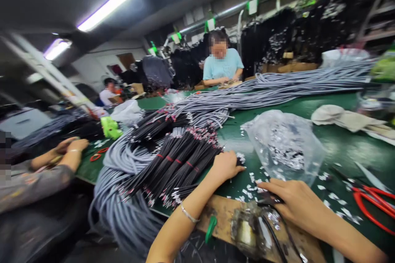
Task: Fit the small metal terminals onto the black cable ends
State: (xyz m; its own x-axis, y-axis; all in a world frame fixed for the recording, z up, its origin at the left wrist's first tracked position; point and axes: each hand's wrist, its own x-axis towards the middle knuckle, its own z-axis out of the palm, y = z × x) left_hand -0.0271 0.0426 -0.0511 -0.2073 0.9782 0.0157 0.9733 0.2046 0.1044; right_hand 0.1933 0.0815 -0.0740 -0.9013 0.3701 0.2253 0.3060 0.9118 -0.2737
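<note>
My left hand is curled beside the right end of the black wire bundles, its thumb stretched to the right. A small cluster of whitish tips shows just past its fingers; what the fingers close on is hidden. My right hand reaches in from the right with fingers bent together over a dark, slim object that I cannot identify. Its fingertips are among small shiny white pieces scattered on the green table. Below lies a wooden board bearing a metal fixture and black cables.
A clear plastic bag of shiny pieces stands beyond my hands. Red-handled scissors lie at right. Long grey cables cross the table and hang over its front edge. One co-worker sits opposite; another person's hands work at left.
</note>
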